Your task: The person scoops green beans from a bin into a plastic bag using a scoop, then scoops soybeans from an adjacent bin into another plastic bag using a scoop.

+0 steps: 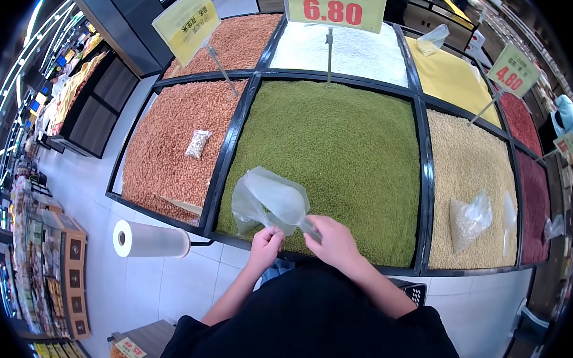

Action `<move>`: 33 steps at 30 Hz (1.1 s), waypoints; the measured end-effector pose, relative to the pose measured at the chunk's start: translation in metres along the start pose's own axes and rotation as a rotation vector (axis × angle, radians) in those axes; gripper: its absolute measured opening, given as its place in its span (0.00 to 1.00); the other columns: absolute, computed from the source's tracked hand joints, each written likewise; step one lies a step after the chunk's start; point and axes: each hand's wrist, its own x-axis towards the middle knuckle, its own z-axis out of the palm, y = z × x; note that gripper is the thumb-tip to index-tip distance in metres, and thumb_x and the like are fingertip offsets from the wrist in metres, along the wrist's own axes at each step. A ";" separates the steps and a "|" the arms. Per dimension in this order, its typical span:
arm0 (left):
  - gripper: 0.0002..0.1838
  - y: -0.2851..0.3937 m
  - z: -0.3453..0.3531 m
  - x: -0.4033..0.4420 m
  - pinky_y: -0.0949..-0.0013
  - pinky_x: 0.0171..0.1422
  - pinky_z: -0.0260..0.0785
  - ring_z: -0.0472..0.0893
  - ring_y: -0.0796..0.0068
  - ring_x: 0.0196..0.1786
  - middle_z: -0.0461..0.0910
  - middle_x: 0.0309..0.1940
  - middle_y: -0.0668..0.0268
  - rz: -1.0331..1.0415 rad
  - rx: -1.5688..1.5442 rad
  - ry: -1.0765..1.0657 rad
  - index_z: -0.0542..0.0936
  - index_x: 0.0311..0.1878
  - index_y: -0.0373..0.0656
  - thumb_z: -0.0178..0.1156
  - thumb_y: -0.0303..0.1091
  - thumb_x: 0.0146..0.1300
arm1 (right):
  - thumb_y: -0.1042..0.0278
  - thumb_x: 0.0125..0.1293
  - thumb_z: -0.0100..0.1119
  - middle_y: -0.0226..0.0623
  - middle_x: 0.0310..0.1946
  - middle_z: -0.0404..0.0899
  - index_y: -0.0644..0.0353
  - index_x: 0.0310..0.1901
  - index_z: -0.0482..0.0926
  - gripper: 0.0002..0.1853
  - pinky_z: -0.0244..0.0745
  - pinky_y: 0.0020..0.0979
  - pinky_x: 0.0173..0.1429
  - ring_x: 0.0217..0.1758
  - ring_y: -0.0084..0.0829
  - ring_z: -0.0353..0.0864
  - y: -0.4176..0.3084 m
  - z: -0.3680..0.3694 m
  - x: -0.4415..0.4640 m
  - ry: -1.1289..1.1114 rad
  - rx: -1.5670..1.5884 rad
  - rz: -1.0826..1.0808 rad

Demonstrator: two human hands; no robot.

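Note:
My left hand [267, 245] is closed, pinching the edge of a clear plastic bag [247, 208] over the front left of the mung bean bin. In my right hand [332, 241] is the handle of a translucent scoop [287, 204], the fingers wrapped round it. The scoop's head lies against or inside the bag; I cannot tell exactly which, nor whether it carries any beans. Green mung beans [340, 149] fill the bin beneath both hands.
Reddish peanuts [165, 140] with a small filled packet [198, 144] lie to the left. Pale grain [473, 150] at the right bears a filled plastic bag [471, 221]. A bag roll [152, 240] juts out front left. Price signs [334, 10] stand on rods above the bins.

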 end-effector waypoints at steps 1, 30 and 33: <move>0.11 -0.001 -0.001 0.000 0.77 0.29 0.63 0.71 0.84 0.22 0.73 0.20 0.72 0.011 -0.006 -0.010 0.76 0.31 0.39 0.55 0.27 0.74 | 0.67 0.63 0.67 0.43 0.38 0.84 0.64 0.57 0.79 0.21 0.80 0.36 0.43 0.37 0.38 0.85 0.004 -0.004 -0.006 0.005 0.126 0.024; 0.11 -0.003 -0.001 0.001 0.78 0.28 0.62 0.71 0.86 0.22 0.73 0.21 0.74 0.010 -0.011 -0.013 0.77 0.32 0.41 0.56 0.28 0.74 | 0.60 0.77 0.59 0.29 0.24 0.75 0.60 0.34 0.75 0.15 0.67 0.27 0.23 0.19 0.21 0.74 0.164 0.015 -0.041 0.560 0.699 0.841; 0.12 -0.005 -0.001 0.000 0.78 0.28 0.62 0.72 0.87 0.22 0.74 0.21 0.74 0.015 -0.015 -0.022 0.78 0.33 0.40 0.56 0.32 0.76 | 0.61 0.77 0.59 0.29 0.25 0.75 0.61 0.36 0.76 0.13 0.68 0.27 0.24 0.20 0.21 0.74 0.157 0.022 -0.031 0.571 0.774 0.831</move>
